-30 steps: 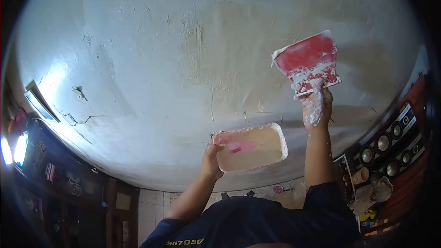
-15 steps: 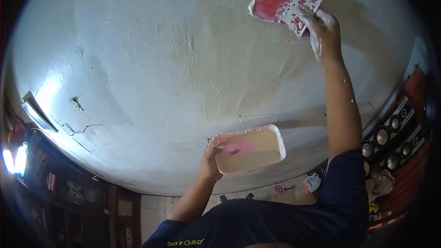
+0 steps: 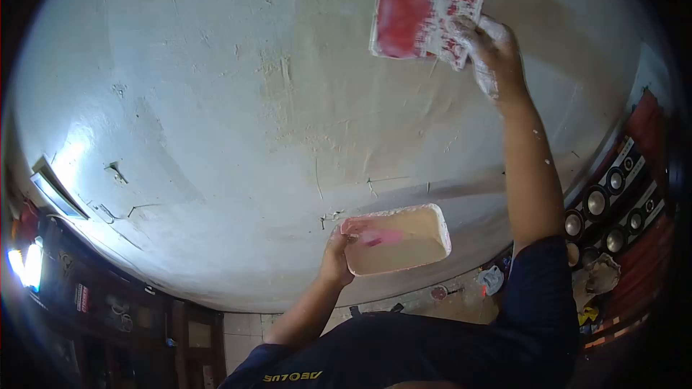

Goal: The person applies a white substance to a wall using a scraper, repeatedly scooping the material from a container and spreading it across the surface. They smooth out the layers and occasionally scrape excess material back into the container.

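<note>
My right hand [image 3: 492, 54], smeared with white putty, grips a wide red putty spreader [image 3: 407, 11] against the upper part of the wall [image 3: 216, 115]. White putty coats the half of the spreader nearest my fingers, while its far half shows mostly red. Lower down, my left hand [image 3: 336, 256] is closed on the left end of a rectangular plastic tub [image 3: 400, 261]. Its thumb lies over the rim, and the other fingers are hidden beneath. Cream-coloured putty and a pink patch show inside the tub, with white crust along its rim.
Speakers [image 3: 597, 202] stand along the right side. A dark wooden cabinet [image 3: 144, 331] and a bright lamp [image 3: 32, 265] are at the lower left. A framed panel [image 3: 59, 191] hangs on the wall's left part. A plastic bag [image 3: 491, 279] lies on the floor below.
My right hand has moved the spreader left and slightly down across the wall. The tub in my left hand sits slightly lower in view, and the whole view has shifted a little.
</note>
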`<action>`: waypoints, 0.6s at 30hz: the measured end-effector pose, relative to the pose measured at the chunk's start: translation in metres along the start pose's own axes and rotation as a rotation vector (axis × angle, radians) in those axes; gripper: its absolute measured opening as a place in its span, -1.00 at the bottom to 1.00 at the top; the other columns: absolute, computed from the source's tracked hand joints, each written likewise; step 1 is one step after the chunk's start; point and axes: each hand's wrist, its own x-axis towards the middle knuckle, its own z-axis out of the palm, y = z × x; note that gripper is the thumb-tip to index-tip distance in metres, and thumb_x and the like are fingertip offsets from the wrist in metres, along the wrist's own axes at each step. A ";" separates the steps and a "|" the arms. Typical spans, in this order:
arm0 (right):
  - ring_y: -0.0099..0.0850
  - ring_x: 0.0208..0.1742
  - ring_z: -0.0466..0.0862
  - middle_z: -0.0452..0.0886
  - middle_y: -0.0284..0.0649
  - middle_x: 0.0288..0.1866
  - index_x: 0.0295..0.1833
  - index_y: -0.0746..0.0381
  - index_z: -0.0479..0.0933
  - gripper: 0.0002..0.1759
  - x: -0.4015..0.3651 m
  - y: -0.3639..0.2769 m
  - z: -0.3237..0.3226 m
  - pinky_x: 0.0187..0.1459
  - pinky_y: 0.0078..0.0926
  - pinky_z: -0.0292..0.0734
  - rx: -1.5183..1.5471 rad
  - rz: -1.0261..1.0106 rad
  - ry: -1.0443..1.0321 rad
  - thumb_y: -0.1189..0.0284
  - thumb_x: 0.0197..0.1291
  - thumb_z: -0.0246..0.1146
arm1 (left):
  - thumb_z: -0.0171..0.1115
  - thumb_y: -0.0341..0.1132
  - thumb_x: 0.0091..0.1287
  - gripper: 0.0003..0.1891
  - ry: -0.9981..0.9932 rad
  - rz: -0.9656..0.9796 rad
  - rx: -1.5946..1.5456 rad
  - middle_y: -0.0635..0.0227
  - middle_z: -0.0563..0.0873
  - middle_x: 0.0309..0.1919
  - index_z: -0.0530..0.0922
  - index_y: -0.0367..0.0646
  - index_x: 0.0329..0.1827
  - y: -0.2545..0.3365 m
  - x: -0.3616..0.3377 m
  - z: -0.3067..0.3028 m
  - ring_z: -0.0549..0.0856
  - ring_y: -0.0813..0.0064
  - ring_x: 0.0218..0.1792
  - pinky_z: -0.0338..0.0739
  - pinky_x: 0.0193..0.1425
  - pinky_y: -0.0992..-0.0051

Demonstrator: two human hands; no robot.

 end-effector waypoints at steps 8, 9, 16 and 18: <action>-0.54 -0.24 0.59 0.61 -0.30 -0.19 0.00 0.43 0.48 -0.60 -0.029 0.034 -0.063 -0.22 -0.61 0.46 0.065 0.118 0.301 0.39 0.11 0.27 | -0.04 -0.04 0.32 -0.49 -0.060 -0.002 -0.046 0.12 0.47 0.10 0.30 -0.22 0.20 0.001 -0.011 -0.005 0.49 0.16 0.12 0.37 0.22 0.17; -0.54 -0.21 0.60 0.62 -0.30 -0.17 0.01 0.42 0.47 -0.59 -0.037 0.028 -0.071 -0.20 -0.63 0.46 0.049 0.138 0.331 0.38 0.11 0.28 | -0.04 -0.04 0.32 -0.49 -0.063 0.002 -0.050 0.12 0.47 0.10 0.30 -0.22 0.20 0.002 -0.010 -0.004 0.49 0.16 0.12 0.37 0.22 0.17; -0.63 -0.32 0.54 0.61 -0.29 -0.27 -0.16 0.37 0.55 -0.77 -0.029 0.026 0.004 -0.26 -0.63 0.46 -0.042 0.014 -0.023 0.45 0.11 0.27 | -0.04 -0.25 0.18 -0.55 0.032 -0.044 -0.036 0.14 0.48 0.06 0.33 -0.23 0.15 -0.003 -0.009 -0.002 0.49 0.17 0.08 0.38 0.21 0.16; -0.64 -0.41 0.47 0.61 -0.31 -0.39 -0.22 0.39 0.57 -0.77 -0.022 0.039 0.020 -0.36 -0.62 0.41 -0.353 0.098 -0.034 0.41 0.12 0.27 | -0.04 -0.29 0.15 -0.55 0.062 -0.093 -0.073 0.15 0.49 0.03 0.34 -0.23 0.13 0.000 -0.011 0.006 0.50 0.18 0.07 0.38 0.21 0.17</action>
